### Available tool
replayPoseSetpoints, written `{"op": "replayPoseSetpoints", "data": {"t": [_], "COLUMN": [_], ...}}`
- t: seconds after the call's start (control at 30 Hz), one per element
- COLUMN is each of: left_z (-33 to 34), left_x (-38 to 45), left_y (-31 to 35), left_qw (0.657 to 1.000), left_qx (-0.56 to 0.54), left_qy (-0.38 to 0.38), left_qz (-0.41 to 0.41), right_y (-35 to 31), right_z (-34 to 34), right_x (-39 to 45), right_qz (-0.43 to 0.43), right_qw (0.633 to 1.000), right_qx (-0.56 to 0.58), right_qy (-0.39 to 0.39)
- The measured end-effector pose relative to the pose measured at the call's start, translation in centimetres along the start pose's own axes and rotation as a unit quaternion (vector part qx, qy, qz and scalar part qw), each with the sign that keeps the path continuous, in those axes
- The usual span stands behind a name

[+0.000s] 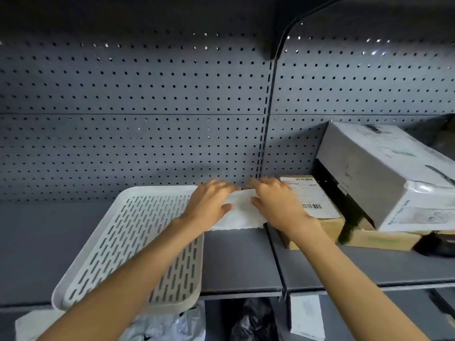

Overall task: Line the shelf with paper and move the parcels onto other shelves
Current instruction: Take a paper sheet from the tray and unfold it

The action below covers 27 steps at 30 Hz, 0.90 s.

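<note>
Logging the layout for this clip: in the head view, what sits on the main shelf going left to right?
White slotted tray → left hand → white paper → right hand → brown labelled parcel → large grey-white box.

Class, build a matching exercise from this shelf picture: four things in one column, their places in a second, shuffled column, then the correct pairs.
Things:
1. white paper
2. slotted tray
3. brown labelled box
4. grey-white carton

Places:
A. leaning on top of boxes, far right
B. under both hands, mid-shelf
C. left of the paper, overhanging the shelf edge
D. just right of the right hand

Pairs: 1-B, 2-C, 3-D, 4-A
</note>
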State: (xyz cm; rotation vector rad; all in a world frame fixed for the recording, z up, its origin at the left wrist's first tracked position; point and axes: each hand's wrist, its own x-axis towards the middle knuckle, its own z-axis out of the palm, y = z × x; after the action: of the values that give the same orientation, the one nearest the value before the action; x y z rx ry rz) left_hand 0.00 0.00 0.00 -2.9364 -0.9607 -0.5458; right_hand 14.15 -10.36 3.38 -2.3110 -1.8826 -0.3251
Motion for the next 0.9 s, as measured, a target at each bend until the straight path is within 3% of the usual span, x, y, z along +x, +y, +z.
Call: {"op": "replayPoseSetpoints", "data": {"t": [0.13, 0.2, 0.53, 0.9], "left_z": [1.4, 2.0, 3.9, 3.1], "left_x": [0.1, 0.2, 0.4, 0.8], "left_y": [0.0, 0.2, 0.6, 0.1], "left_qw": [0.99, 0.986, 0.986, 0.987], "left_qx": [0.028, 0.025, 0.073, -0.036], "left_qy": [-0.126, -0.155, -0.132, -0.054], "left_qz": [-0.048, -0.056, -0.065, -0.149], "right_y": [0.2, 0.1, 0.3, 0.4], "right_z": [1.9, 3.2, 7.6, 4.2], "right_x": [0.0, 0.0, 1.0, 1.6], "right_qz": [-0.032, -0.059, -0.035, 0.023], "right_qw": [0.986, 0.98, 0.99, 0.993], "right_qx": [-0.013, -0.024, -0.017, -0.018], "right_qy": [-0.166, -0.187, -0.139, -0.115]}}
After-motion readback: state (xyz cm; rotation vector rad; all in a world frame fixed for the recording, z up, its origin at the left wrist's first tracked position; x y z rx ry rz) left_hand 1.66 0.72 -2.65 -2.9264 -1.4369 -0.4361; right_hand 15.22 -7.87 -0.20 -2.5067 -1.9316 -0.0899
